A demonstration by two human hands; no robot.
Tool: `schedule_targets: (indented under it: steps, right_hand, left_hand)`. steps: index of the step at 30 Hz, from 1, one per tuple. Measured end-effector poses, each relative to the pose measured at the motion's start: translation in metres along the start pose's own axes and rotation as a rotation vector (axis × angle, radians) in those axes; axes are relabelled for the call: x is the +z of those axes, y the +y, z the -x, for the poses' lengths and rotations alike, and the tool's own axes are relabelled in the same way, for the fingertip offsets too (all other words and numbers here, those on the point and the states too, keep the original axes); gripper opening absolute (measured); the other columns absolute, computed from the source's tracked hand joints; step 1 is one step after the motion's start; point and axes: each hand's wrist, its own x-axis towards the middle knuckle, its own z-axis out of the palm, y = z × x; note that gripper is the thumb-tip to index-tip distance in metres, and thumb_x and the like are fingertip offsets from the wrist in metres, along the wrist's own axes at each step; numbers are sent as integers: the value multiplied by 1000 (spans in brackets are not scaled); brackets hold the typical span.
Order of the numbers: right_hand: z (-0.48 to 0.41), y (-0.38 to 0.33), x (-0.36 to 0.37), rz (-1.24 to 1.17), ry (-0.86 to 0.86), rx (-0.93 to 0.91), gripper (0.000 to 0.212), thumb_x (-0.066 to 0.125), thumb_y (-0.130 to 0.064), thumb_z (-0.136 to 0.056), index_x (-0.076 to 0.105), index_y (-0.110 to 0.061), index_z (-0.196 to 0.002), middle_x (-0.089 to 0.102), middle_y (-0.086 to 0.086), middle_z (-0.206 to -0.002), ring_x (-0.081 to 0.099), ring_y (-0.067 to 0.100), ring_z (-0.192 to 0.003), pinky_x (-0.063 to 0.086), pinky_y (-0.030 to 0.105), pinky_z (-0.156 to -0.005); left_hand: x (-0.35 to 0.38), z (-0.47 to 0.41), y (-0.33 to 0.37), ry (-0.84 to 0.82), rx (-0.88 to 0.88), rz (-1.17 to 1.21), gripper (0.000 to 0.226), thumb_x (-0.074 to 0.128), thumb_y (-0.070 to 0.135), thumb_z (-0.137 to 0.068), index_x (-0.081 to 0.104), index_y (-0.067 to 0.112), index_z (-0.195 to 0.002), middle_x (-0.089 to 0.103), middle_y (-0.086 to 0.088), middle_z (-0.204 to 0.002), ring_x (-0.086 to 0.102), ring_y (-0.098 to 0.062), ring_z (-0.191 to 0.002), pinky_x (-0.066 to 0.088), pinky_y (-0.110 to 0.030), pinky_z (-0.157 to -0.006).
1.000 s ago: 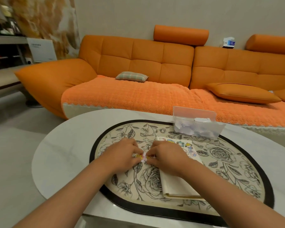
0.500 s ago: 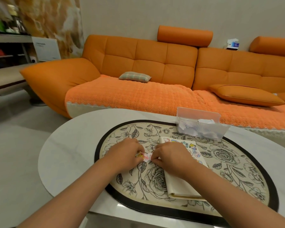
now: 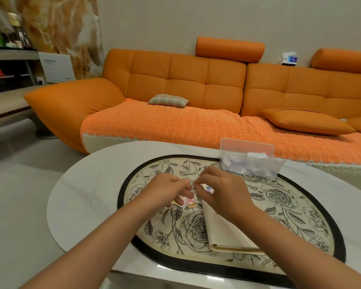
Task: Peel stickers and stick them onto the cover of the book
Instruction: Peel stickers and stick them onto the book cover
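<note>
White oval bench (image 3: 81, 205) w/ floral mat (image 3: 290, 205), orange sofa (image 3: 175, 80) behind. Stickers (image 3: 188, 202) btwn my fingers (image 3: 184, 193): left hand (image 3: 167, 188) pinches them, right hand (image 3: 223, 190) pinches their edge, just above book (image 3: 223, 232).

your left forearm (image 3: 104, 243) and right forearm (image 3: 296, 243) reach in from bottom edge, converging. your left hand (image 3: 167, 191) palm down, fingers curled, pinching sticker strip (image 3: 186, 202) at fingertips. your right hand (image 3: 225, 190) knuckles up, thumb and forefinger pinched at strip's top edge. fingertips of both hands nearly meeting, wrists well apart.
</note>
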Motion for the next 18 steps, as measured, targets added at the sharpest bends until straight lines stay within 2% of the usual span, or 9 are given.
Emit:
schedule_targets:
  steps: [2,5,8,10,12,15,18]
  right_hand:
    - [1,1,-4,-42,2,8,19,61,-41,-89,77,-30,-87,67,-16,-88,57,3,-61,44,21,-49]
    - [4,1,-11,-118,-87,83,13,70,-43,-87,78,-34,-92,66,-20,-94,49,-5,-59,41,17,-54]
    - [1,-2,-26,-423,-151,350,9,73,-40,-87,78,-35,-92,66,-21,-95,56,4,-66,51,21,-59]
    - [-1,1,-36,-546,-127,523,7,72,-29,-90,77,-33,-93,67,-20,-81,55,8,-60,49,20,-58]
    - [-2,7,-47,-615,-171,649,9,70,-24,-92,76,-29,-97,65,-20,-65,54,7,-55,44,18,-51]
    - [-3,14,-60,-643,-260,699,9,69,-24,-93,77,-20,-91,68,-12,-63,55,10,-53,41,19,-47]
    - [-2,19,-67,-618,-290,707,11,71,-23,-91,78,-20,-83,73,-3,-73,57,9,-54,45,26,-51]
  left_hand:
    - [3,3,7,-16,-20,107,21,58,29,-99,74,16,-101,78,7,-89,67,-10,-71,44,-24,-59]
    - [6,5,13,-8,-43,208,16,63,24,-97,73,16,-106,79,4,-90,70,-11,-71,44,-21,-55]
    - [12,4,18,45,-23,187,13,64,21,-97,73,15,-105,79,4,-87,72,-13,-68,42,-21,-51]
    - [16,3,21,66,13,138,12,63,20,-96,73,16,-103,78,6,-84,70,-13,-65,42,-22,-52]
    - [20,4,25,69,59,74,11,63,20,-95,73,20,-100,78,9,-83,70,-13,-63,43,-22,-53]
    - [28,2,30,59,136,24,10,65,19,-93,75,21,-96,77,9,-81,68,-13,-58,43,-17,-50]
    - [36,-2,33,73,198,-24,10,68,21,-92,77,25,-93,77,9,-78,64,-11,-56,44,-16,-48]
